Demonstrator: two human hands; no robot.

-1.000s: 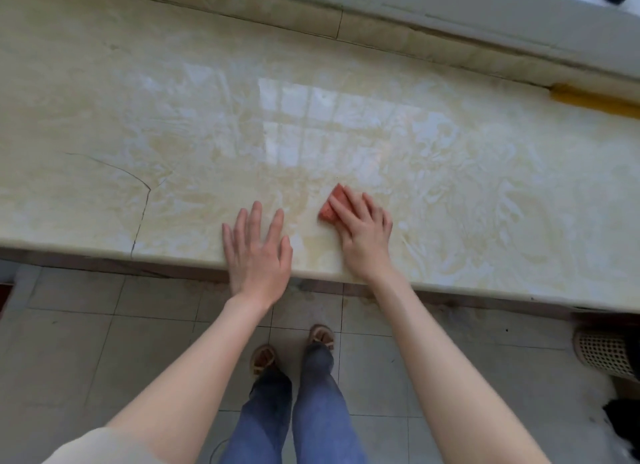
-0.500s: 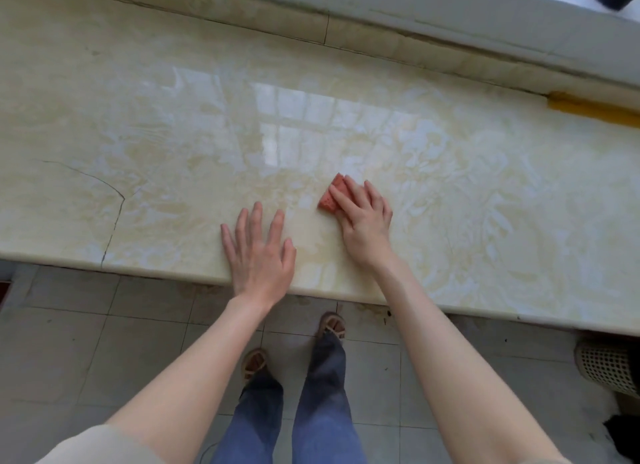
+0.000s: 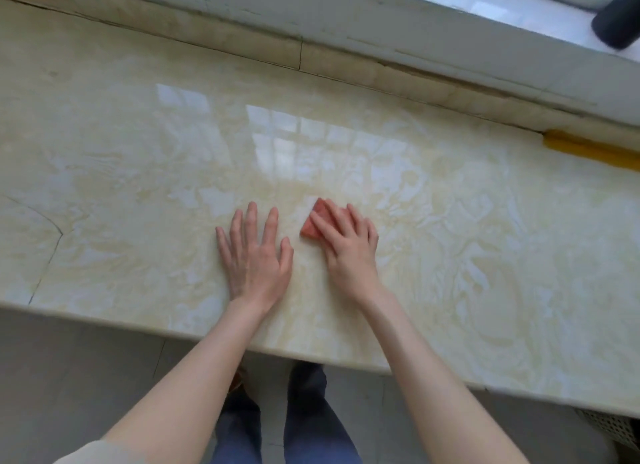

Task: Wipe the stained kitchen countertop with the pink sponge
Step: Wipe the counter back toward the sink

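The cream marble countertop (image 3: 138, 159) fills the view, glossy with pale yellowish streaks. A pink sponge (image 3: 313, 223) lies flat on it near the middle. My right hand (image 3: 346, 249) presses down on the sponge with straight fingers and covers most of it; only its left corner shows. My left hand (image 3: 254, 256) rests flat on the counter just left of the sponge, fingers spread, holding nothing.
A cracked line (image 3: 48, 252) runs through the counter at the left. A raised backsplash ledge (image 3: 346, 58) borders the far side, with a yellow strip (image 3: 588, 150) at the right. A dark cylinder (image 3: 616, 20) stands on the sill. A perforated basket (image 3: 613, 425) sits on the floor.
My right hand has pushed the sponge farther from the front edge. My left hand has also moved farther onto the counter. The view has shifted forward.
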